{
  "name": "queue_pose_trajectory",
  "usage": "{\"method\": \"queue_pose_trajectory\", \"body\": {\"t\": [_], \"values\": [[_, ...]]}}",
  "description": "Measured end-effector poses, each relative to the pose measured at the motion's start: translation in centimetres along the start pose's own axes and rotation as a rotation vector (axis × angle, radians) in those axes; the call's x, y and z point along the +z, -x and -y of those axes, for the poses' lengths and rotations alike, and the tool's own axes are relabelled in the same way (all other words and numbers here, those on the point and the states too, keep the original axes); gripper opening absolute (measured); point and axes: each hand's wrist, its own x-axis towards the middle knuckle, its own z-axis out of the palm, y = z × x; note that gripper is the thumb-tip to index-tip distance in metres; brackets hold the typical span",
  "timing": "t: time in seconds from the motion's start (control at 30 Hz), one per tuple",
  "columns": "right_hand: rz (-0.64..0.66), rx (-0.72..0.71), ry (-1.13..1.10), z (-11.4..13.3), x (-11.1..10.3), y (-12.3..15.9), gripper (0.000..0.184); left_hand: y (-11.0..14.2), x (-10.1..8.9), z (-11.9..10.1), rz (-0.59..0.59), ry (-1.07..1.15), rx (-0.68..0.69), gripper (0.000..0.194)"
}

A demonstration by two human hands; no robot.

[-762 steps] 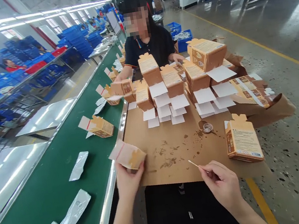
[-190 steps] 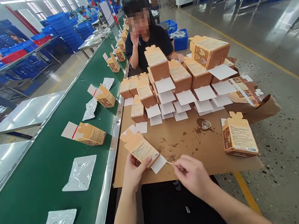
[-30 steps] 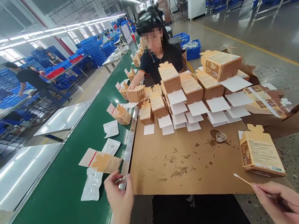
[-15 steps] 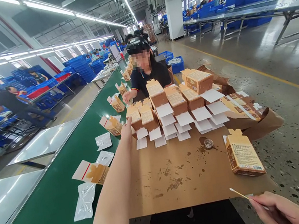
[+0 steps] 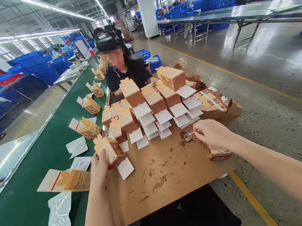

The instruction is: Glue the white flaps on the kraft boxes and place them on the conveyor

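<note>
My left hand [image 5: 100, 167] grips a small orange carton [image 5: 108, 148] with its white bottom flap [image 5: 125, 168] hanging open, just above the left edge of the brown cardboard sheet [image 5: 165, 180]. My right hand [image 5: 211, 133] pinches a thin swab stick [image 5: 192, 133] whose tip reaches into a small round glue pot [image 5: 187, 136]. A closed orange carton [image 5: 218, 152] lies partly hidden under my right wrist. Beyond the pot, several open-flapped cartons [image 5: 150, 107] stand in stacked rows.
A green conveyor belt [image 5: 21, 223] runs along the left, carrying cartons [image 5: 85, 127] and clear plastic pouches [image 5: 58, 214]. A co-worker in a black shirt [image 5: 123, 77] sits at the far end of the sheet. Blue crates and steel tables fill the background.
My left hand came back from the stack with a carton in it. My right hand moved forward and left, bringing the swab tip to the glue pot. The camera turned to the right.
</note>
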Motion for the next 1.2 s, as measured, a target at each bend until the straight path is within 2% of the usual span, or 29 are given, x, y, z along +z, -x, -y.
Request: {"method": "queue_pose_trajectory", "body": {"t": [0.1,0.17,0.27,0.4,0.47,0.53,0.63,0.73,0.83,0.9,1.0,1.1,1.2], "values": [[0.065,-0.008,0.038,-0.1,0.8,-2.5,0.028,2.2,0.8,0.1,0.131,0.044,-0.127,0.047],[0.095,-0.013,0.064,-0.1,1.6,-3.0,0.028,3.5,1.1,-0.2,0.155,0.150,-0.188,0.043],[0.100,-0.028,0.078,0.1,2.5,-3.4,0.032,5.6,0.2,0.0,0.073,0.267,-0.230,0.043],[0.050,-0.048,0.051,-0.1,2.3,-3.2,0.035,9.4,-1.8,2.0,-0.048,0.367,-0.267,0.051],[0.017,-0.060,0.029,-0.4,1.9,-2.2,0.034,11.7,-2.0,3.1,-0.044,0.400,-0.307,0.056],[-0.058,-0.077,-0.019,-0.1,2.1,-0.3,0.031,14.0,-1.2,3.9,0.014,0.417,-0.333,0.061],[-0.282,-0.185,-0.265,2.1,5.1,3.8,0.029,16.6,1.1,4.3,0.127,0.410,-0.294,0.076],[-0.401,-0.349,-0.536,6.5,10.7,7.8,0.027,17.6,3.3,4.3,0.191,0.360,-0.243,0.092],[-0.414,-0.384,-0.553,10.8,15.8,10.1,0.030,17.8,4.2,4.4,0.185,0.287,-0.201,0.091],[-0.402,-0.392,-0.537,12.6,17.8,10.5,0.033,17.8,4.2,4.4,0.185,0.254,-0.155,0.087],[-0.385,-0.414,-0.525,13.5,18.8,10.1,0.037,17.7,3.7,4.4,0.195,0.230,-0.126,0.088],[-0.387,-0.410,-0.524,13.1,18.7,9.8,0.040,17.7,3.1,4.8,0.224,0.196,-0.125,0.091],[-0.406,-0.379,-0.546,12.4,18.1,10.0,0.039,18.1,2.7,5.7,0.202,0.158,-0.117,0.090]]}}
